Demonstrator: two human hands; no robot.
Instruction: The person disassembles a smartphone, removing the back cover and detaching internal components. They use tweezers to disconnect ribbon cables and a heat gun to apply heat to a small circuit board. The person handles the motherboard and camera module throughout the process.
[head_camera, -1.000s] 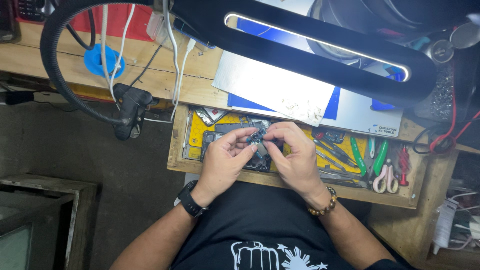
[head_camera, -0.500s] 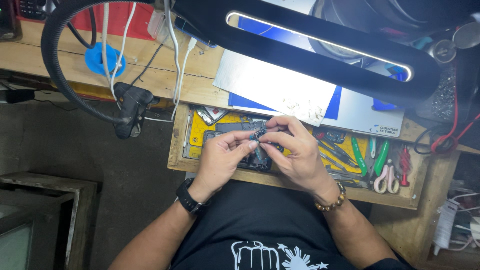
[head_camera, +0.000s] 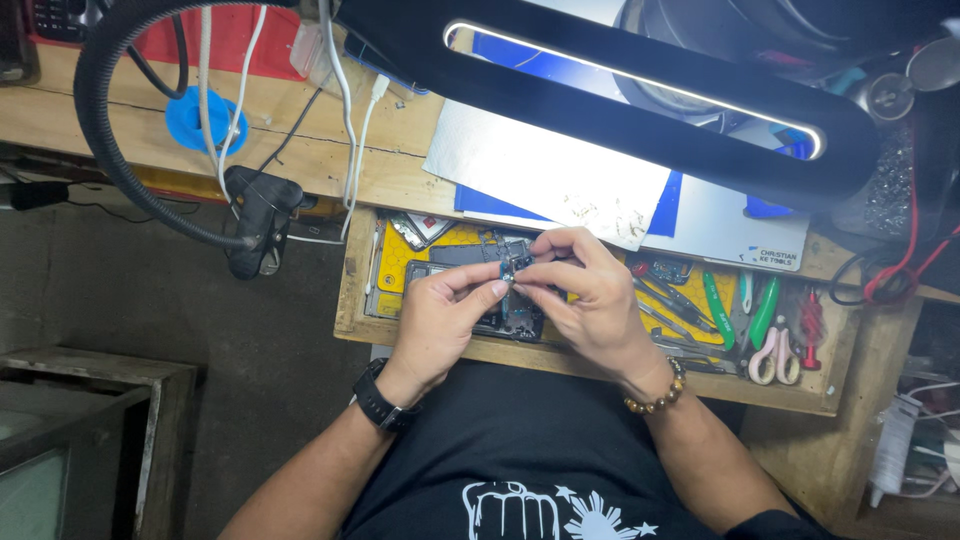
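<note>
Pinched between the fingertips of both my hands is a small dark electronic part (head_camera: 512, 268) with a glint of blue; my left hand (head_camera: 440, 325) closes on it from the left, thumb and forefinger meeting at its edge, and my right hand (head_camera: 590, 300) closes on it from the right, fingers curled over the top; the part sits just above an opened phone body (head_camera: 480, 290) lying on a yellow mat (head_camera: 395, 262) in a shallow wooden tray (head_camera: 350, 290). To the right in the same tray lie green-handled tools (head_camera: 765, 310), pink-handled scissors (head_camera: 765, 360) and a red-handled screwdriver (head_camera: 810, 325); farther off, on the wooden bench (head_camera: 300, 130), a white sheet (head_camera: 550, 180) rests on a blue mat (head_camera: 700, 215); a long black lamp (head_camera: 640, 90) hangs over it, its light strip lit; at the far left a black flexible hose (head_camera: 110, 150) curves down to a clamp (head_camera: 258, 215).
</note>
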